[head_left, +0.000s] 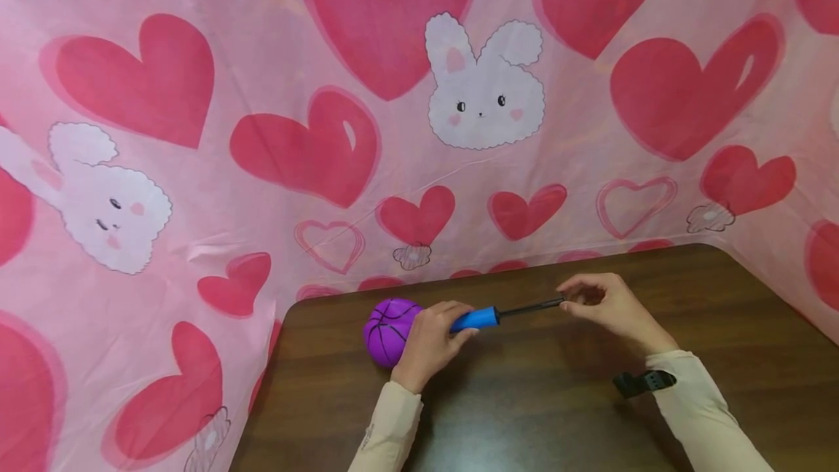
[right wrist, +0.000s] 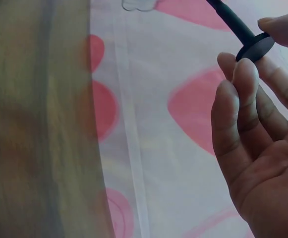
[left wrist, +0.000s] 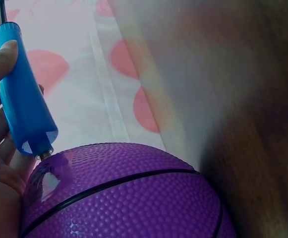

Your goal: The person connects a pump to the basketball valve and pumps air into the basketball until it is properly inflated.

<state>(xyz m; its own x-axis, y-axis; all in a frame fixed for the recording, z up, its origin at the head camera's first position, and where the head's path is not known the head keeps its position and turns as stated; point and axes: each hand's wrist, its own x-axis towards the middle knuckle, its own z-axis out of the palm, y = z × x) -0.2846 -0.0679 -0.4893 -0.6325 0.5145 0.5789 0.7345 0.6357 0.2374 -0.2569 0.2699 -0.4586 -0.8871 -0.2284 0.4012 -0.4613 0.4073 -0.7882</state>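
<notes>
My left hand (head_left: 432, 337) grips the blue barrel of a small hand pump (head_left: 477, 319), thumb along its side. The pump's metal tip meets a purple ball (left wrist: 119, 193) with black basketball lines, as the left wrist view shows. In the head view that ball sits on the table, partly hidden behind the left hand. A thin black pump rod (head_left: 531, 307) is drawn out of the barrel toward the right. At its end, my right hand (head_left: 606, 304) pinches the round black handle (right wrist: 257, 48) between thumb and fingers.
A brown wooden table (head_left: 524, 399) lies under both hands. Pink cloth (head_left: 406, 159) printed with hearts and rabbits hangs behind it and along the sides. A black band (head_left: 645, 382) is worn at the right wrist.
</notes>
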